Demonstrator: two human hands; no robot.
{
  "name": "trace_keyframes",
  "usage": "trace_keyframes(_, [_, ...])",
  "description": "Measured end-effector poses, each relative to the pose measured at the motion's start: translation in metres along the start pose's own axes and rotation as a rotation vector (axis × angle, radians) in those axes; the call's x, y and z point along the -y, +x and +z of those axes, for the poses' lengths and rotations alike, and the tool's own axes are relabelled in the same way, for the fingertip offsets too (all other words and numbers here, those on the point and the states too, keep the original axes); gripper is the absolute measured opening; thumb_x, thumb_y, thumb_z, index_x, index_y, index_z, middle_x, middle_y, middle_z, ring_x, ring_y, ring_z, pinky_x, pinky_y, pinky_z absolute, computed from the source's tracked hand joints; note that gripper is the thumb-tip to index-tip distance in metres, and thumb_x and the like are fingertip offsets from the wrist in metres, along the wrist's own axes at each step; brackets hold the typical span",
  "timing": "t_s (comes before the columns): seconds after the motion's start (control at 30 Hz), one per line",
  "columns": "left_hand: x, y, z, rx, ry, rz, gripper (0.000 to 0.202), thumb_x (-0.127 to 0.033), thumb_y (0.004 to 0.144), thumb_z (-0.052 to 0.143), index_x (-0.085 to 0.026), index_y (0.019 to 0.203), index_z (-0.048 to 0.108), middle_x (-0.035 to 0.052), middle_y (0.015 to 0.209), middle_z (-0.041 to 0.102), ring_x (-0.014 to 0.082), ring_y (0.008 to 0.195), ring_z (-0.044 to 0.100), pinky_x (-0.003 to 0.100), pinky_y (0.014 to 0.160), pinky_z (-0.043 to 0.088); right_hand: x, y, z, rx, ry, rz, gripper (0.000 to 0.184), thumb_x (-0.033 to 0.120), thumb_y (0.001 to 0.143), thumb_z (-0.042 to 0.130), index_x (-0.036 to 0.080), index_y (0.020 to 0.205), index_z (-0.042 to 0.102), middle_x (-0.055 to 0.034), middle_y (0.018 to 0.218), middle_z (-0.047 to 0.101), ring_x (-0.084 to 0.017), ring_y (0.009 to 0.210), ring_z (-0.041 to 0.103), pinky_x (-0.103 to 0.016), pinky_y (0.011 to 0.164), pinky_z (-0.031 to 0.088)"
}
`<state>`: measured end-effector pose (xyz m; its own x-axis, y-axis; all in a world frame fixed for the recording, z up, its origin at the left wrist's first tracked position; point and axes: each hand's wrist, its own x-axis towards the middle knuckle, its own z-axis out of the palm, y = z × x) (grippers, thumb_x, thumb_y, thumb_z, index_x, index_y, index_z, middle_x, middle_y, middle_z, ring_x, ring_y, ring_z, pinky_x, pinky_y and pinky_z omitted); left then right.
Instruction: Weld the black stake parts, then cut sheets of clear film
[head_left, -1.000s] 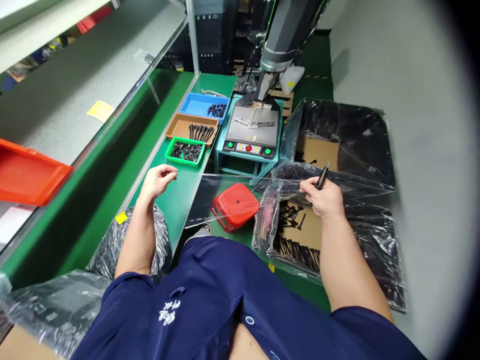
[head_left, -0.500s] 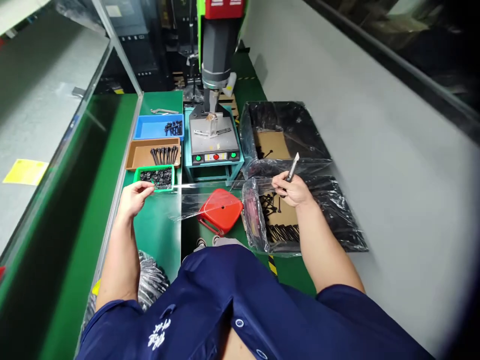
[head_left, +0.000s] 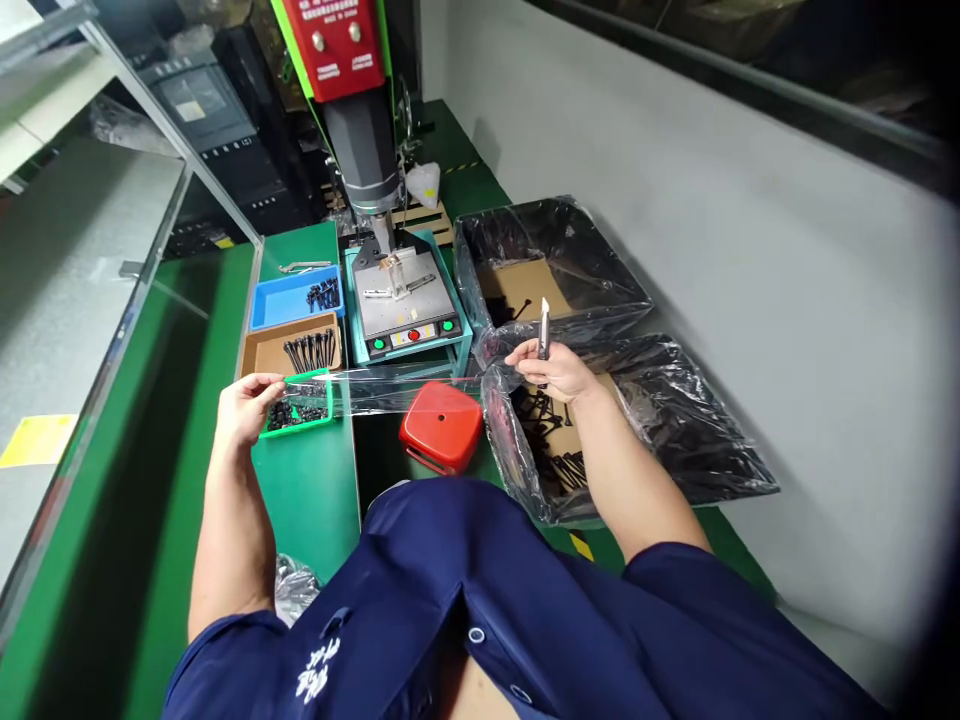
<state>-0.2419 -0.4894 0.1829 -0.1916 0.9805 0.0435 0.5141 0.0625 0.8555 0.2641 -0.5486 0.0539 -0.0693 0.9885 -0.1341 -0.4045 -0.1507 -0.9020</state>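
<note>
A strip of clear plastic film [head_left: 382,392] stretches across in front of me, above a red stool. My left hand [head_left: 246,405] pinches its left end, over the edge of a green tray [head_left: 296,431] of small black parts. My right hand [head_left: 559,372] is closed around a utility knife [head_left: 544,335], its blade pointing up. The film's right end reaches toward the fingers of that hand; whether they grip it too I cannot make out. Below the right hand is a plastic-lined box [head_left: 517,465] with black long-stemmed parts on cardboard.
A press machine [head_left: 405,300] with green and red buttons stands ahead. Left of it are a blue tray [head_left: 281,300] and a brown tray [head_left: 262,350] holding black parts. The red stool [head_left: 442,425] is below. Another lined box [head_left: 562,280] sits by the grey wall [head_left: 712,230].
My view has shifted, and the machine and trays appear further left and lower. My right hand has moved a little left and the knife now stands more upright. The film still spans between the hands.
</note>
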Motion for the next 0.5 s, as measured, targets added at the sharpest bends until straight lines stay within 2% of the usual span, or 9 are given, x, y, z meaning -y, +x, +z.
trace_keyframes(0.13, [-0.004,0.018,0.000,0.008,0.033,-0.005,0.034,-0.037,0.056,0.083,-0.017,0.082,0.074,0.0016,0.075,0.071,0.0158,0.065,0.063,0.029,0.065,0.054,0.000,0.001,0.003,-0.001,-0.004,0.044,0.034,0.022,0.057,0.085,0.018,0.088,0.072,-0.0088,0.083,0.075,-0.007,0.050,0.041,-0.021,0.044,0.019])
trace_keyframes(0.3, [-0.006,0.040,0.004,0.032,0.022,0.004,0.032,-0.035,0.058,0.081,-0.016,0.082,0.072,0.0013,0.069,0.070,0.0171,0.063,0.065,0.033,0.069,0.057,0.002,0.001,0.015,-0.041,-0.065,0.048,0.036,0.023,0.055,0.084,0.016,0.089,0.072,-0.0053,0.075,0.071,-0.007,0.050,0.044,-0.021,0.043,0.021])
trace_keyframes(0.4, [-0.005,0.048,0.004,0.067,0.049,0.031,0.030,-0.035,0.061,0.079,-0.017,0.084,0.071,0.0005,0.069,0.071,0.0175,0.064,0.065,0.035,0.071,0.057,0.002,0.001,0.026,-0.085,-0.083,0.030,0.036,0.025,0.054,0.083,0.016,0.088,0.072,-0.0023,0.071,0.067,-0.005,0.047,0.041,-0.020,0.042,0.020])
trace_keyframes(0.5, [-0.003,0.048,-0.002,0.063,0.063,0.045,0.025,-0.035,0.065,0.077,-0.019,0.084,0.071,-0.0006,0.071,0.072,0.0178,0.067,0.066,0.036,0.075,0.057,0.001,0.000,0.041,-0.081,-0.135,0.044,0.037,0.030,0.056,0.083,0.015,0.087,0.071,0.0017,0.063,0.059,-0.003,0.043,0.033,-0.020,0.041,0.017])
